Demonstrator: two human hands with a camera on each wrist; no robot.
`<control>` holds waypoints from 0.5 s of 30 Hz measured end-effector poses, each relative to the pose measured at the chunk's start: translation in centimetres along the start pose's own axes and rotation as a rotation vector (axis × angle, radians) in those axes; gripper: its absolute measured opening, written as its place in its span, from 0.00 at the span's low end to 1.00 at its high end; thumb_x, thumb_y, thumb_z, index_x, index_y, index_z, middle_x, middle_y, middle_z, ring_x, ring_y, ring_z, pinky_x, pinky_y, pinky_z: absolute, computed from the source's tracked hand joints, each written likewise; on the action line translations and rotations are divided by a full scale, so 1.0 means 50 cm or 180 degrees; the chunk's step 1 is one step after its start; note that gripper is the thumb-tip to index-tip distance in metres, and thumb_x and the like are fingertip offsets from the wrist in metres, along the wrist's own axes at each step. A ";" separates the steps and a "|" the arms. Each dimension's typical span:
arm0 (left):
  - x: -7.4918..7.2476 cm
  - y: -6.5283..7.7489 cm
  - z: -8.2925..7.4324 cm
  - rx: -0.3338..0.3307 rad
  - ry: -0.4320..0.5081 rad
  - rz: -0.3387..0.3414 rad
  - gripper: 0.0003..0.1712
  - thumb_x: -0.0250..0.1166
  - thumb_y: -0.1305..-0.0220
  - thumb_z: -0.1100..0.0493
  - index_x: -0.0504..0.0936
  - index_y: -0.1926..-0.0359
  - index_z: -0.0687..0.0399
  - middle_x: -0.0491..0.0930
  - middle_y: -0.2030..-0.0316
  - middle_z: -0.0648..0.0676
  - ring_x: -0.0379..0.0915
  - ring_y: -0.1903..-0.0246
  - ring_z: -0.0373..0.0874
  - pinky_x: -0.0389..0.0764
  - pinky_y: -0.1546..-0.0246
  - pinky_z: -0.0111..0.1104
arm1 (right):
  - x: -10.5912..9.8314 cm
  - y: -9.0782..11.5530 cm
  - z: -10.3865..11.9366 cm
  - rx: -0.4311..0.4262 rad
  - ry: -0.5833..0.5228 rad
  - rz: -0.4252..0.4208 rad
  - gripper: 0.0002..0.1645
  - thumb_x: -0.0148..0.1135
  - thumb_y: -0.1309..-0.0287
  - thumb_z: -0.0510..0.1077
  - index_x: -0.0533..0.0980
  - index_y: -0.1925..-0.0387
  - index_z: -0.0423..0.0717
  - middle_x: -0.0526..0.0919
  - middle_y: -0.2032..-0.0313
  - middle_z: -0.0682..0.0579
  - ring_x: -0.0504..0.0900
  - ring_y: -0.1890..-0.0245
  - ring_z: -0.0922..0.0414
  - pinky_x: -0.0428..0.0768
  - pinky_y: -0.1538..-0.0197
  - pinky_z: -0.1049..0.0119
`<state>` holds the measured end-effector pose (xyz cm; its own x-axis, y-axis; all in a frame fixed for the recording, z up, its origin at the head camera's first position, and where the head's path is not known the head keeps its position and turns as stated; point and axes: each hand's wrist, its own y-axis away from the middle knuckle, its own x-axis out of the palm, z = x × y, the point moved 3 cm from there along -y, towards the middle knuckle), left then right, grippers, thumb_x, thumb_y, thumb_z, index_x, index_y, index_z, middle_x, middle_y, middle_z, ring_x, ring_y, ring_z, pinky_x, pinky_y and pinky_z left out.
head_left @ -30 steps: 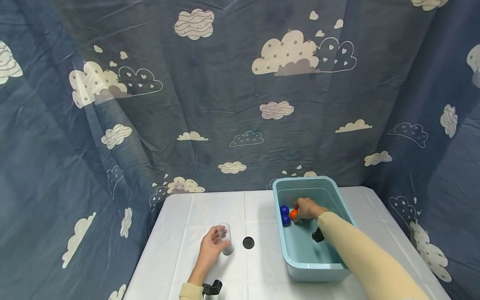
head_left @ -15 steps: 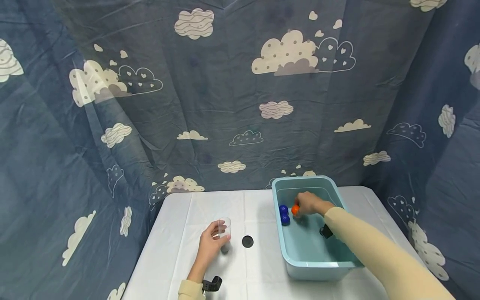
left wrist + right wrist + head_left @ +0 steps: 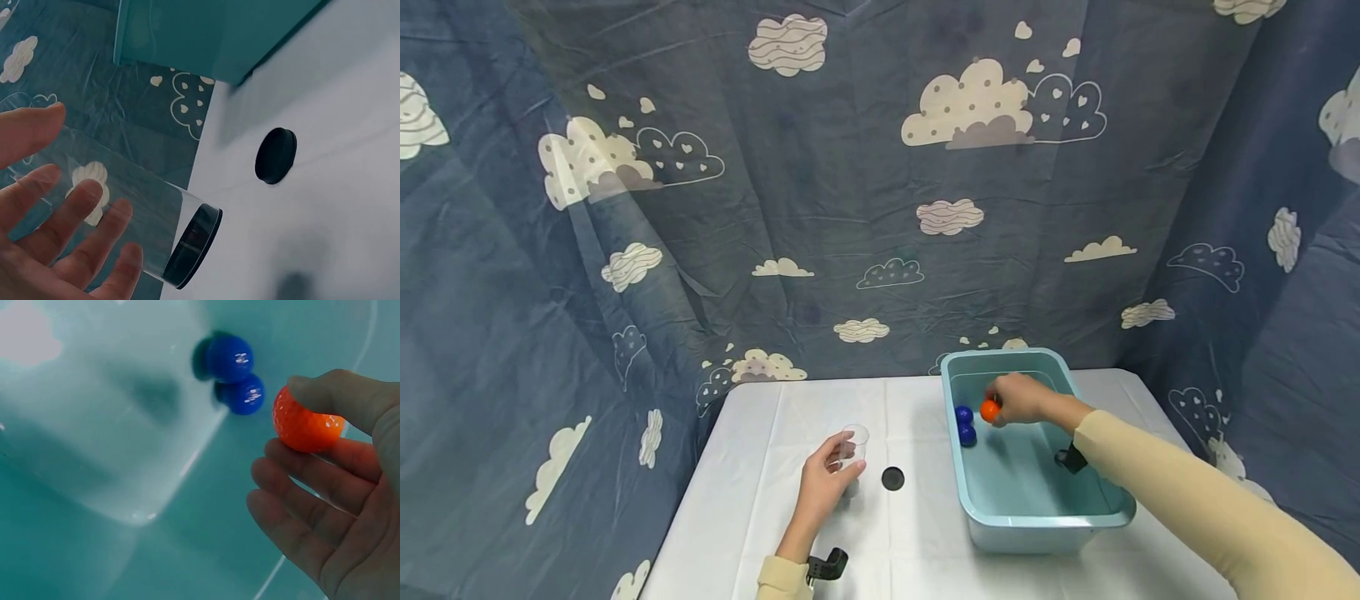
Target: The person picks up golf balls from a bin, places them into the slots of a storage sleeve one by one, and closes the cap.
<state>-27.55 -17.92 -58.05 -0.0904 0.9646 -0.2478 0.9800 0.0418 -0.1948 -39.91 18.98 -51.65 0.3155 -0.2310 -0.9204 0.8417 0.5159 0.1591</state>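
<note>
Slipping could have dropped the orange ball (image 3: 304, 428) our right hand (image 3: 1021, 398) pinched near the blue plastic tub's (image 3: 1045, 522) left edge; our left hand (image 3: 822, 483) gripped a clear tube (image 3: 153, 209).

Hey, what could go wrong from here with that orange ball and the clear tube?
The orange ball is pinched in the right hand's fingertips, so it might slip and hit the blue balls in the bin.
The smooth tube could slide in the left hand.
The black cap lies loose on the table and might get knocked.
</note>
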 end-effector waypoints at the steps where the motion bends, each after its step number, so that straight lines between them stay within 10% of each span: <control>1: 0.001 0.001 -0.002 0.0006 -0.0004 0.0001 0.29 0.77 0.44 0.55 0.81 0.41 0.46 0.84 0.53 0.56 0.80 0.51 0.48 0.72 0.44 0.58 | -0.004 0.004 0.003 -0.0011 -0.0019 -0.0015 0.15 0.78 0.55 0.41 0.83 0.64 0.45 0.80 0.72 0.57 0.75 0.72 0.57 0.76 0.64 0.60; 15: 0.003 0.014 -0.053 0.0177 0.0070 -0.0067 0.29 0.78 0.45 0.59 0.81 0.41 0.46 0.84 0.55 0.55 0.81 0.55 0.50 0.74 0.48 0.58 | -0.046 0.072 0.033 -0.0158 -0.0338 -0.0352 0.18 0.77 0.53 0.41 0.84 0.58 0.47 0.84 0.68 0.59 0.78 0.69 0.59 0.78 0.61 0.59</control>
<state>-26.43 -17.07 -55.72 -0.1064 0.9691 -0.2224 0.9665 0.0482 -0.2523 -36.90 19.98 -48.35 0.2689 -0.3732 -0.8879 0.8520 0.5220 0.0386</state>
